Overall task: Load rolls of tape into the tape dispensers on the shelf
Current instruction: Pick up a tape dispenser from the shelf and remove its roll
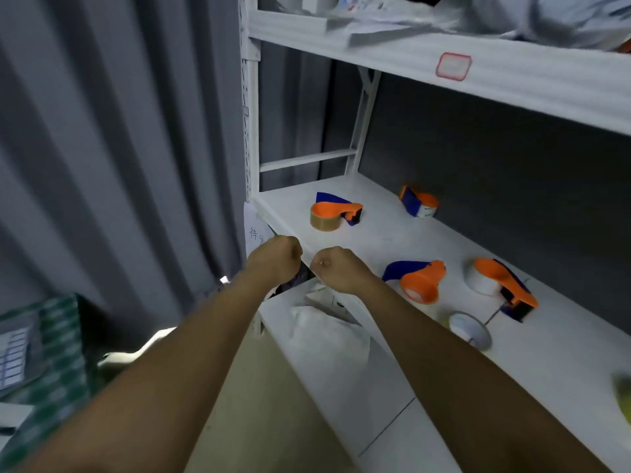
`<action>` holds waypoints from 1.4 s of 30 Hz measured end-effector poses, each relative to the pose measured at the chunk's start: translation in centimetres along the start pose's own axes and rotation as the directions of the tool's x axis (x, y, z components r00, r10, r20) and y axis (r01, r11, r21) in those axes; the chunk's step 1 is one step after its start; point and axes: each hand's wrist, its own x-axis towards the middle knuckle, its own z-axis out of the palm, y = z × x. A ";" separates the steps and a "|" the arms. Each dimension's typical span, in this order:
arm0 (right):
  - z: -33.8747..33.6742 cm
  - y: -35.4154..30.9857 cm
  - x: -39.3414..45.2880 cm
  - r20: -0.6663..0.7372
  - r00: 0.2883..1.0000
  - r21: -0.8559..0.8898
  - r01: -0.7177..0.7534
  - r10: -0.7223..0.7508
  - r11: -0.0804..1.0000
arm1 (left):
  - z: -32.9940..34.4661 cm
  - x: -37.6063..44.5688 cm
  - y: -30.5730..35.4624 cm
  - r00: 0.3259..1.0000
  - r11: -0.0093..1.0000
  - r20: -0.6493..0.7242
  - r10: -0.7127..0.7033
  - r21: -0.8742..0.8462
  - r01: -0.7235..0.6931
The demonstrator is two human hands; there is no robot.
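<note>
**Both hands fisted at the shelf edge, dispensers lying beyond**

Two bare forearms are extended from the bottom of the view toward the front lip of the white shelf [532, 363]. The left hand [277, 259] is curled into a fist at the shelf's left corner, over something dark; whether that dark thing is gripped cannot be told. The right hand [336, 268] is likewise curled, knuckles up, just beside the left, and whether anything is pinched in it cannot be told.

A loose roll of tape [471, 331] with a white core is lying flat on the shelf, to the right of the right forearm. Just past the right hand an orange-and-blue dispenser [421, 279] is seen, and to its right a second dispenser [502, 285] with a white roll in it. Farther back, a third dispenser [336, 213] loaded with a brownish roll is set behind the hands, well apart from them, and a fourth dispenser [419, 202] is lying near the dark back wall.

A paper tag [254, 230] with handwritten characters, too blurred to be read, is fixed at the shelf's left corner beside the left hand. On the upper shelf edge a red-bordered label [453, 65] is stuck; no writing on it can be made out.
</note>
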 end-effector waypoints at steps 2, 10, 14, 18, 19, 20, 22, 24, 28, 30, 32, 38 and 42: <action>0.3 0.3 2.3 -0.060 0.998 0.001 -0.004 0.004 1.000 | 0.1 1.9 -1.1 0.999 0.999 -0.018 0.032 -0.016 -0.032; 1.7 3.6 11.7 -0.184 0.982 -0.064 -0.056 0.043 0.996 | 1.5 11.2 -5.4 0.999 0.996 0.041 0.028 -0.085 -0.025; 1.2 6.1 16.6 -0.207 0.978 -0.229 -0.074 0.026 0.971 | 2.2 16.2 -6.7 0.994 0.997 0.094 0.053 -0.051 -0.049; 0.0 8.2 21.2 -0.146 0.987 -0.471 -0.134 0.073 0.872 | 2.5 21.5 -7.3 0.981 0.991 0.153 0.121 -0.069 -0.111; -0.2 8.6 22.4 -0.115 0.989 -0.533 -0.136 0.088 0.835 | 2.6 22.7 -7.4 0.976 0.988 0.159 0.147 -0.079 -0.136; -0.3 8.6 23.4 -0.091 0.991 -0.560 -0.134 0.100 0.817 | 2.6 23.7 -7.6 0.972 0.985 0.168 0.165 -0.082 -0.153; -0.2 8.2 24.9 -0.063 0.988 -0.508 -0.154 0.142 0.847 | 2.6 25.7 -8.0 0.960 0.981 0.204 0.191 -0.075 -0.179; -0.4 7.0 25.8 -0.060 0.989 -0.312 -0.149 0.137 0.938 | 2.3 27.4 -8.4 0.940 0.977 0.263 0.215 -0.050 -0.209; -1.9 4.5 27.9 -0.050 0.997 -0.104 -0.067 0.062 0.992 | 1.0 31.2 -9.7 0.879 0.942 0.341 0.332 -0.163 -0.292; -2.8 2.9 29.1 -0.164 0.983 0.115 -0.068 0.087 0.991 | 0.2 33.0 -10.2 0.856 0.912 0.338 0.392 -0.267 -0.312; -3.8 1.0 30.0 -0.291 0.947 0.269 -0.056 0.137 0.961 | -1.0 34.5 -10.7 0.845 0.866 0.294 0.447 -0.378 -0.327; -5.1 -5.0 32.8 -0.273 0.886 0.791 -0.016 0.376 0.612 | -5.6 38.4 -12.2 0.782 0.783 0.240 0.575 -0.440 -0.440; -4.2 -6.8 33.9 -0.328 0.847 0.815 0.030 0.418 0.579 | -6.8 40.1 -13.1 0.787 0.779 0.205 0.582 -0.417 -0.468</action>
